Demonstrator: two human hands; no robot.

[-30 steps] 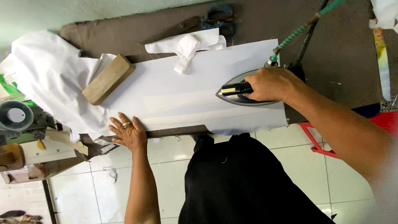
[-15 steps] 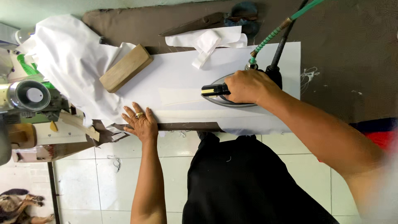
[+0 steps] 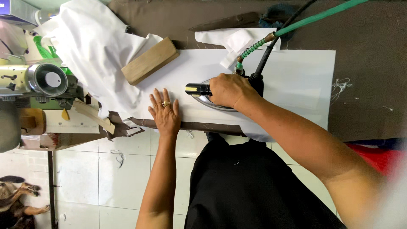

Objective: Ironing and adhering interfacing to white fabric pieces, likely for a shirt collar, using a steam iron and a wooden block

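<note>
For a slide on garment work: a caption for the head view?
Right hand grips an iron on white cloth; left hand lies flat on it.

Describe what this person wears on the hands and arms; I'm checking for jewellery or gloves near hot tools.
Both arms are bare, no sleeves showing. The left hand wears a gold-coloured ring on one finger and no glove. The right hand has no glove and no ring or watch that shows. Black clothing covers the body below.

Shiny metal iron [image 3: 212,101], smooth white cloth [image 3: 288,85], wooden block [image 3: 149,60].

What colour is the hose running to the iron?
Green, the hose reaching the iron under the right hand; head view.
</note>
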